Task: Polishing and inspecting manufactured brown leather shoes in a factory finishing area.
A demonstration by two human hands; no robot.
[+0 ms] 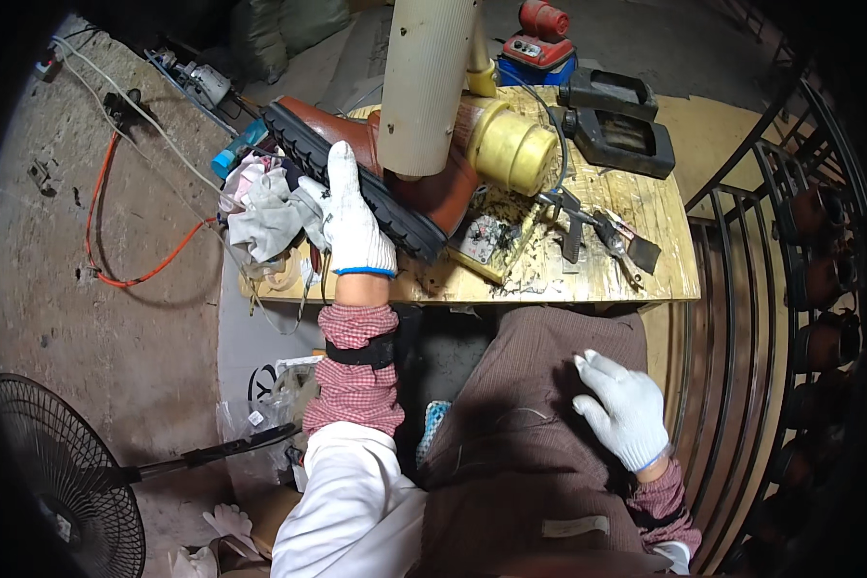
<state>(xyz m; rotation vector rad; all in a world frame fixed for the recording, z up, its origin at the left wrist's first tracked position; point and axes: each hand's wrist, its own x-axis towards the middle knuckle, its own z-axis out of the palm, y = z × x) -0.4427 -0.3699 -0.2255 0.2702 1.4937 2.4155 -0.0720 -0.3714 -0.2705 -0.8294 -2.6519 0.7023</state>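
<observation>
Two hands, both in white knit gloves. Left hand [354, 217]: fingers straight and together, laid flat against the black lugged sole of a brown boot [376, 164]; touching, not gripping. Right hand [624, 408]: away from the boot, resting on the brown apron [520, 424] over the lap, fingers loosely spread, holding nothing.

Boot as landmark. It lies on its side on the wooden worktop [636, 250], sole turned toward the person, toe end pointing to the worktop's left rear corner. A thick cream-coloured post [424, 82] comes down from above and meets the boot's upper (whether it goes inside the boot I cannot tell).

Just left of the boot: bundle of white rags [265, 217], touching the left hand's thumb side. Right of the boot, close by: a yellow can [512, 146] lying on its side. Further right: a metal spray gun [568, 212] and a dark brush [631, 250], both on a glue-stained patch of the worktop. Behind and right of the boot: two black moulded blocks [615, 125] and a red power-tool battery [539, 39].

Well left of the boot, on the concrete floor: an orange cable [116, 275]. Near-left, below worktop level: a black fan [63, 482].
</observation>
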